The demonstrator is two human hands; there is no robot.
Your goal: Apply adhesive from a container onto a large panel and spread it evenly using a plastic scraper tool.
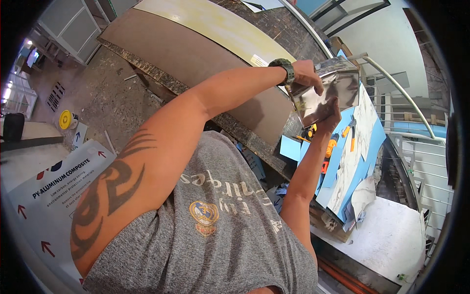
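A shiny, mirror-like piece of folded sheet (342,84), box-shaped with bent edges, is held up at the upper right. My left hand (307,73), with a dark watch on its wrist, grips its near left edge, fingers curled over it. From below, my right hand (333,119) clasps the lower edge, the thumb against the reflective face. Part of its fingers is hidden behind the sheet. Beneath the right forearm lie an orange and black power tool (330,149) and a small yellow and black tool (308,132). Beside them is an orange-handled hand tool (351,135).
A long workbench (147,66) carries a brown panel (166,44) and a yellowish sheet (215,29). Blue and marble-patterned offcuts (364,120) lie at the right, beside a white metal railing (411,88). A yellow-lidded bucket (67,119) and a printed panel (54,191) are at the left.
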